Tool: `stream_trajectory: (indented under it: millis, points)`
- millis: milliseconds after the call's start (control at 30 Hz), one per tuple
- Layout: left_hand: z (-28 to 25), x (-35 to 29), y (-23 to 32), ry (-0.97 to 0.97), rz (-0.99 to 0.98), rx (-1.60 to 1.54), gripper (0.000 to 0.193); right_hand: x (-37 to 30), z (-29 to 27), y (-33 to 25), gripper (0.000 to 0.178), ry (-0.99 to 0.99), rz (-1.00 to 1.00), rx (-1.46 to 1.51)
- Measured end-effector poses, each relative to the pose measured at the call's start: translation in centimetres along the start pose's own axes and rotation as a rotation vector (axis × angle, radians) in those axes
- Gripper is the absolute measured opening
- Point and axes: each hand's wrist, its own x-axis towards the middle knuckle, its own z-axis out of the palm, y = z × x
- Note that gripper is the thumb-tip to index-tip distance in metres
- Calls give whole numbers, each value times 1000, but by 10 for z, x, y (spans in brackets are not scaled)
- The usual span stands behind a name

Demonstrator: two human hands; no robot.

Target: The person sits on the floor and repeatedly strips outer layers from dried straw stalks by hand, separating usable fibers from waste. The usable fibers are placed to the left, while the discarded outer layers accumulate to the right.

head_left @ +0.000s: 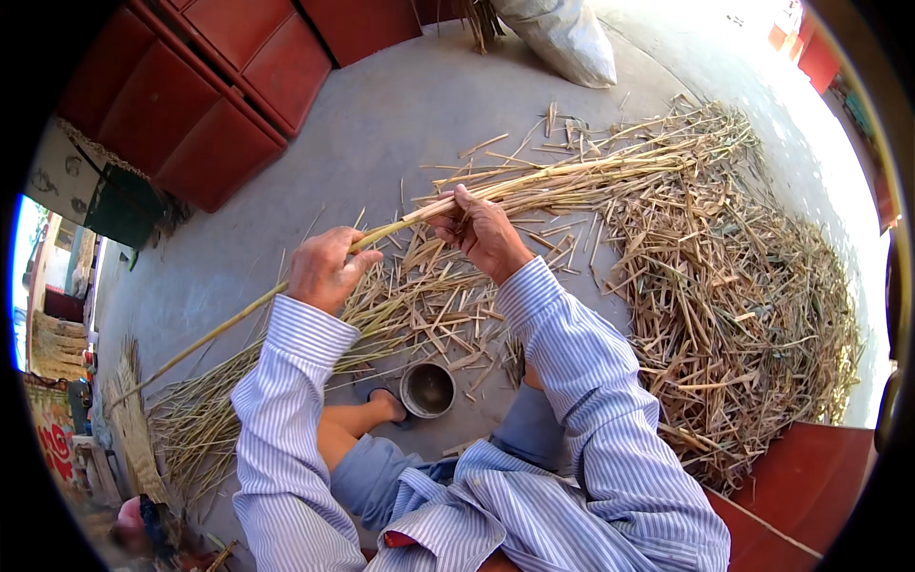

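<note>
A long, thin dry stalk (pixel 219 330) runs slantwise in front of me, from the lower left up to the right. My left hand (pixel 324 270) is closed around it. Farther along, my right hand (pixel 484 234) pinches the same stalk between thumb and fingers, where a pale, looser sheath (pixel 434 210) covers it. Past my right hand, a layer of long yellowish stalks (pixel 600 170) reaches toward the pile at the right; the held stalk's far end merges with them. Beneath my left forearm a bundle of thin greenish-yellow stalks (pixel 214 410) lies on the floor.
A big heap of dry leaves and sheaths (pixel 724 305) covers the right side. A round bowl (pixel 428 390) stands by my foot. Red panels (pixel 229 91) stand far left, a white sack (pixel 567 43) at the back. A broom-like bundle (pixel 133 429) lies at left.
</note>
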Motion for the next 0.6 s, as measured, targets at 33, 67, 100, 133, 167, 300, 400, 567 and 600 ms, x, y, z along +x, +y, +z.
stream_trajectory:
  millis: [33, 67, 100, 133, 167, 300, 400, 567, 600]
  points:
    - [8, 2, -1, 25, -10, -6, 26, 0, -1, -2, 28, 5, -63, 42]
    - [15, 6, -1, 54, -14, -24, 23, 12, -24, -8, 26, 21, -176, 104]
    - [16, 9, -2, 45, -66, -80, 23, 22, -50, -22, 24, 209, -292, 202]
    - [17, 8, -7, 22, -120, -133, 22, 26, -72, -30, 23, 405, -402, 307]
    - [10, 6, -14, 7, -181, -175, 22, 18, -69, -38, 23, 503, -392, 321]
    - [-3, 9, -21, -55, -238, -131, 23, -3, -35, -23, 28, 250, -22, 115]
    - [2, 12, -1, -72, -248, -162, 24, -10, -5, -15, 36, -28, -32, 83]
    - [31, 3, -4, 2, -203, -139, 26, 2, -5, -13, 31, -12, -212, 36]
    - [33, 2, -4, 37, -167, -118, 25, 3, -5, -12, 30, 25, -223, 2]
